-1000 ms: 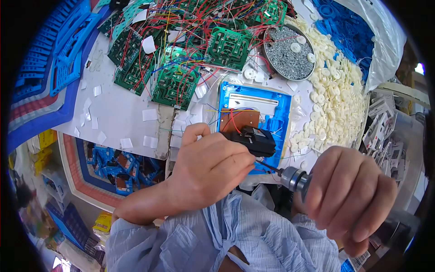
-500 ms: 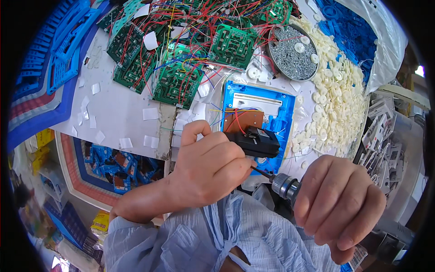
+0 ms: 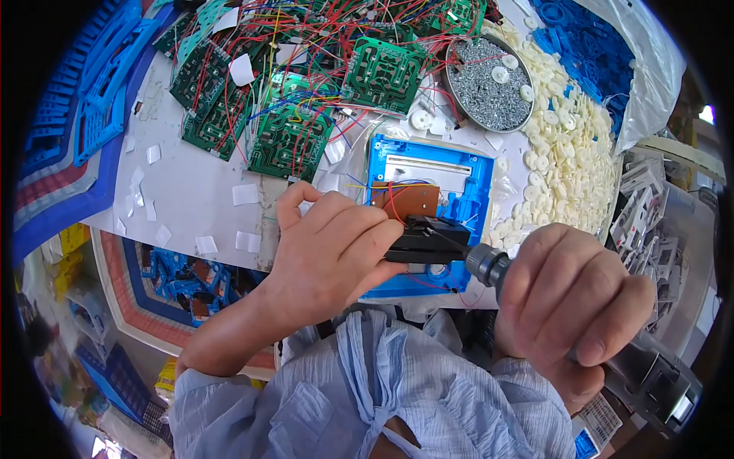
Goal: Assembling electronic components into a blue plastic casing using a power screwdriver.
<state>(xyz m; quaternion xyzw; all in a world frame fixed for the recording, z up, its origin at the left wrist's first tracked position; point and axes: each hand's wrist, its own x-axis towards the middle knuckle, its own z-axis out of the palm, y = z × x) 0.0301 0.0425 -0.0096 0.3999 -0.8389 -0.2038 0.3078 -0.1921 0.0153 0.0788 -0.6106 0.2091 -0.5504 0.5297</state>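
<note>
My left hand is closed round one end of a black box-shaped plastic part, steadying it over the lower half of a blue plastic housing. A brown circuit board with red, blue and yellow wires lies in the housing beside that part. Wrapped in my right hand is an electric screwdriver with a grey chuck. Its thin bit reaches onto the top of the black part; whether a screw sits under the tip is too small to tell.
Green circuit boards with tangled wires cover the table's back. A round tin of small screws stands by a heap of cream plastic discs. Blue plastic pieces fill a bag at the far right. Baskets flank the left side.
The screwdriver bit has moved up and away from my left fingertips onto the black part. My left hand has shifted slightly left and now grips that part's end.
</note>
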